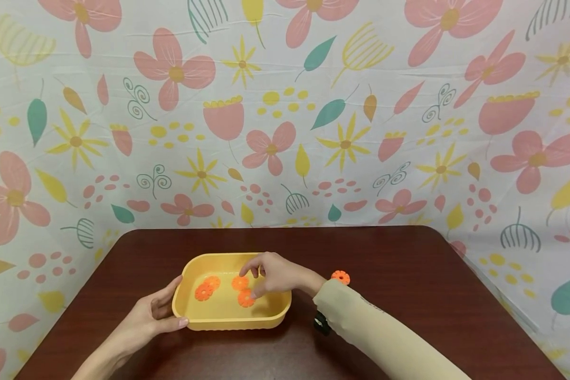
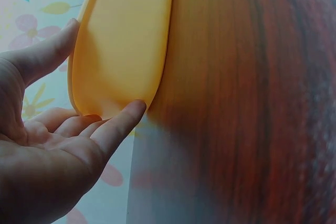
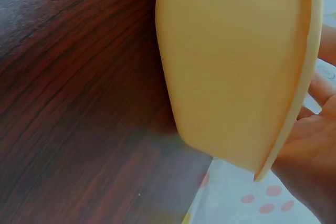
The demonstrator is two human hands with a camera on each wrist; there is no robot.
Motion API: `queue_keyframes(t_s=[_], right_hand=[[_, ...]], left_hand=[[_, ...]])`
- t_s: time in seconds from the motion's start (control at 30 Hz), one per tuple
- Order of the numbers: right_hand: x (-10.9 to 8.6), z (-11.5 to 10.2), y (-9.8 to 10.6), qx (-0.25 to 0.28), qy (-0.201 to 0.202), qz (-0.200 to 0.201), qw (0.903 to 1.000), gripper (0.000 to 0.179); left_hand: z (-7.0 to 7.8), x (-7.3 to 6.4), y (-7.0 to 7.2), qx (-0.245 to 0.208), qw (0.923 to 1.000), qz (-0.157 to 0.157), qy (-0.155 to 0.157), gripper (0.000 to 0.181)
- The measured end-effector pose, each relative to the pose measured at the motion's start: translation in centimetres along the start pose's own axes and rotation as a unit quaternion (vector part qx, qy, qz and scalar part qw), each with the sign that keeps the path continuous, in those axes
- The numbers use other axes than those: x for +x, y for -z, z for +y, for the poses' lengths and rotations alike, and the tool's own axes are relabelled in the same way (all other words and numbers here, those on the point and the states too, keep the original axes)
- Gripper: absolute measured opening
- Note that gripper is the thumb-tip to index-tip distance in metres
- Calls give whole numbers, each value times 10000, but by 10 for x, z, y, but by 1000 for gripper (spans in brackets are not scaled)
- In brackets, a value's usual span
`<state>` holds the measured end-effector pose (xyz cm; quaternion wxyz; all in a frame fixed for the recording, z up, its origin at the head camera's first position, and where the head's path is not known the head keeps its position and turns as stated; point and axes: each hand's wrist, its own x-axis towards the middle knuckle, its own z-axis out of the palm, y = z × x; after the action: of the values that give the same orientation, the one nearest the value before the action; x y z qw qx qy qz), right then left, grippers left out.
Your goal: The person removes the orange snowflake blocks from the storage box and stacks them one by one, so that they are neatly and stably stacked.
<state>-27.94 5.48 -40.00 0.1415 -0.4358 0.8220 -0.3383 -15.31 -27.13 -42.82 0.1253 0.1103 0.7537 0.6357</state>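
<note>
A yellow plastic basin (image 1: pixel 233 323) stands on the table. My left hand (image 1: pixel 147 319) holds its left end, thumb at the front corner and fingers along the side; in the left wrist view, this hand (image 2: pixel 58 140) spans the basin's end. My right hand (image 1: pixel 275 272) reaches over the basin's right side, fingers bent and spread from the thumb. Beneath the fingers lies an orange notched plastic disc (image 1: pixel 239 283), and the thumb tip overlaps another disc (image 1: pixel 244 301). Two overlapping discs (image 1: pixel 203 292) lie farther left. The right wrist view shows the right hand (image 3: pixel 310 140) behind the basin's rim.
One more orange disc (image 1: pixel 340 276) lies on the dark brown table (image 1: pixel 408 295), beyond the right forearm. A black band (image 1: pixel 321 323) shows beneath the right sleeve. A flower-printed cloth (image 1: pixel 275 174) hangs behind the table's far edge.
</note>
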Motion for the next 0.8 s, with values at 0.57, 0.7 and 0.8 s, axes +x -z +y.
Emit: queue_keyframes(t_s=[0.57, 0.7, 0.8], right_hand=[[20, 2, -9, -316, -125, -527, 9980, 42], [22, 1, -11, -340, -289, -499, 9978, 43], [23, 1, -12, -385, -456, -461, 9972, 42]], left_hand=[[0, -1, 1, 17, 10000, 22, -3, 99], [-1, -1, 1, -7, 10000, -18, -18, 99], [0, -1, 1, -15, 10000, -27, -21, 99]])
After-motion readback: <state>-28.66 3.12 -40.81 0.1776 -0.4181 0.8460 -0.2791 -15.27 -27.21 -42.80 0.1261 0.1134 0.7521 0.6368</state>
